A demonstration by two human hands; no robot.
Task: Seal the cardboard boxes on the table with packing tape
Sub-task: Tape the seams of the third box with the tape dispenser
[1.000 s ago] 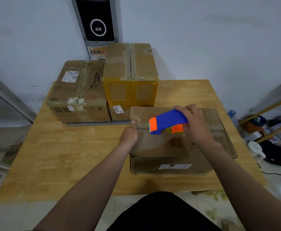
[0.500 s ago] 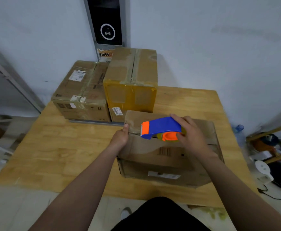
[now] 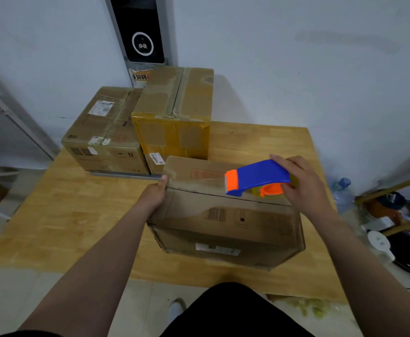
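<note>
We hold the tape dispenser over the near box's seam.

Our right hand (image 3: 303,188) grips the blue and orange tape dispenser (image 3: 257,176), fingers curled over the back of its blue handle and thumb underneath by the orange hub. The orange blade end points away from the palm, toward our left hand (image 3: 154,194). The near box (image 3: 223,222) lies directly under that grip, its dark flap seam running just below the dispenser from one hand to the other; we cannot tell whether the blade touches the cardboard. Our left hand holds the box's left end, thumb hooked on the top edge and the other fingers hidden against the side. Beyond the left hand, on the wooden table (image 3: 77,215), stand a tall yellow-taped box (image 3: 172,122) and, touching its side, a lower box (image 3: 101,132).
</note>
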